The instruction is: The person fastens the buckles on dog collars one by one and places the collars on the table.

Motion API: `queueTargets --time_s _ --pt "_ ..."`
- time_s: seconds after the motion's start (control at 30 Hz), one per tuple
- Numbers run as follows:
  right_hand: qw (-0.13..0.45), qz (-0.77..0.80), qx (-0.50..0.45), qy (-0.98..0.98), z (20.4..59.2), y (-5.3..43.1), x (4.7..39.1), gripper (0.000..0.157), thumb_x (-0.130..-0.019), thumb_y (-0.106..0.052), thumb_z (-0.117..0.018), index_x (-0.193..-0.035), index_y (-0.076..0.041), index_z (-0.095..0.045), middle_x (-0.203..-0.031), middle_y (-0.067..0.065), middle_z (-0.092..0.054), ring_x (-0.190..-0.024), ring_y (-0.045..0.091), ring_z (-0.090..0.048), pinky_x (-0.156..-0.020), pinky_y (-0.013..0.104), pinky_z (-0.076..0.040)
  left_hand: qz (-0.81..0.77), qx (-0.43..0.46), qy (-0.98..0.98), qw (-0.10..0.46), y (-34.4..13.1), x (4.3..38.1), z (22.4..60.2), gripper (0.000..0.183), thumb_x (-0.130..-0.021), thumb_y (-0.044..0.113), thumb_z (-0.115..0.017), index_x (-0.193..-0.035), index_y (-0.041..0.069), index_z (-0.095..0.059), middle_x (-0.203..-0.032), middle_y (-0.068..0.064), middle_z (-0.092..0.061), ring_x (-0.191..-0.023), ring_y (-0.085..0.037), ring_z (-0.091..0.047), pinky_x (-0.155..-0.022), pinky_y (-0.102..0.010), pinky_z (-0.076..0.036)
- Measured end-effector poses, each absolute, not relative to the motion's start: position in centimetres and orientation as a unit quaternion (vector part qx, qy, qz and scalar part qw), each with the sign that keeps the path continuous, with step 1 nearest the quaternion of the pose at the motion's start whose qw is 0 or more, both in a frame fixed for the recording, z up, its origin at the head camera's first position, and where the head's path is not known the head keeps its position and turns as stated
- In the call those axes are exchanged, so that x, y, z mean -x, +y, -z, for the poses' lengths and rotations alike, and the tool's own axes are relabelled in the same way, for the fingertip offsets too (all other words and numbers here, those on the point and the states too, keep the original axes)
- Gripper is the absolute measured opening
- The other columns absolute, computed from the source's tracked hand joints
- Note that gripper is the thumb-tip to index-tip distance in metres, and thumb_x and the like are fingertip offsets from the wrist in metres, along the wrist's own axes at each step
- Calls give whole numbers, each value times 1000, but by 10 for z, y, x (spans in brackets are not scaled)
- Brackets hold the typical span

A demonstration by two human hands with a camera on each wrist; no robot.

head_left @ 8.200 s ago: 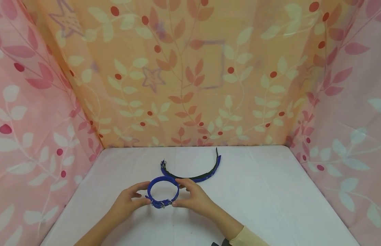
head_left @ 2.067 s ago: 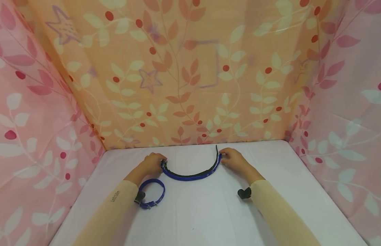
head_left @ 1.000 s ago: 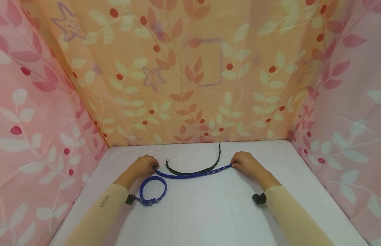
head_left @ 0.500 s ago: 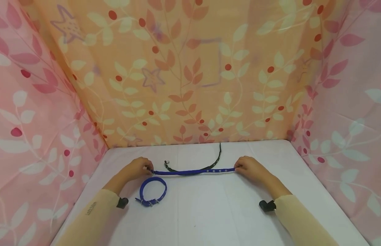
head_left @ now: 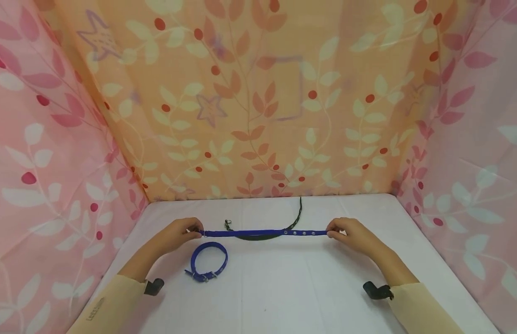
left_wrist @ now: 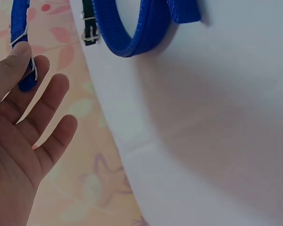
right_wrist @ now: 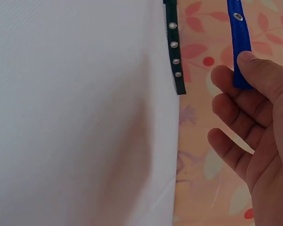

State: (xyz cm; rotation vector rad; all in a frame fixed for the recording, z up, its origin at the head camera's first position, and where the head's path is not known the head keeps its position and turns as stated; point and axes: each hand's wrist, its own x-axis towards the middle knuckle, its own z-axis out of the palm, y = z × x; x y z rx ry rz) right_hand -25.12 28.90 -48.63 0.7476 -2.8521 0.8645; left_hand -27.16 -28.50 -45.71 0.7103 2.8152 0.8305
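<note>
A blue collar [head_left: 262,233] is stretched straight between both hands in the head view. My left hand [head_left: 179,233] pinches its buckle end between thumb and forefinger, the metal buckle showing in the left wrist view. At the other end, past a row of metal eyelets, my right hand [right_wrist: 254,108] pinches the plain tip, its other fingers loosely bent. Behind and partly hidden by the strap, a dark green collar [head_left: 295,223] lies curved on the table. Nearer to me, a second blue collar [head_left: 209,262], buckled into a ring, rests close to my left hand.
The white-covered table [head_left: 275,287] carries the collars. A floral curtain [head_left: 258,102] rises at its back edge, with pink patterned cloth [head_left: 41,185] along both sides. A black wrist camera [head_left: 155,286] sits at the left sleeve, another [head_left: 377,291] at the right.
Earlier both hands held the ring-shaped blue collar, since set down at left. They then took the other blue collar by its ends, drew it away from the green one and pulled it straight.
</note>
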Motion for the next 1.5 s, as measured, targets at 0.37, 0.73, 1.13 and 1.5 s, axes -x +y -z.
queueTargets --time_s 0.37,0.73,1.13,1.5 --pt "7 -366 -229 -902 476 300 218 7 -97 -30 -72 -101 -24 -71 -89 -3 -76 -87 15 -69 -81 30 -56 -332 -207 917 76 -290 227 456 21 -97 37 -70 -112 24 -63 -90 6 -63 -84 -15 -59 -72 -26 -54" --pt "49 -525 -198 -826 466 307 204 8 -99 -12 -68 -105 -7 -70 -92 4 -76 -88 17 -72 -84 23 -57 -413 -183 892 32 -273 200 448 15 -103 27 -62 -115 20 -59 -91 -3 -63 -81 -18 -60 -69 -28 -54" --pt "216 -529 -184 -800 423 287 186 16 -94 4 -69 -108 -2 -72 -101 -3 -74 -99 7 -67 -86 15 -55 -582 -148 793 -103 -233 181 408 25 -105 17 -58 -126 5 -65 -118 -15 -67 -103 -14 -63 -83 -23 -57" --pt "398 -447 -380 -705 378 240 167 16 -86 1 -80 -100 6 -75 -96 14 -73 -100 12 -67 -95 15 -51 -587 -95 786 -168 -176 153 379 31 -103 19 -63 -134 16 -58 -120 -1 -70 -112 -16 -63 -93 -16 -51"
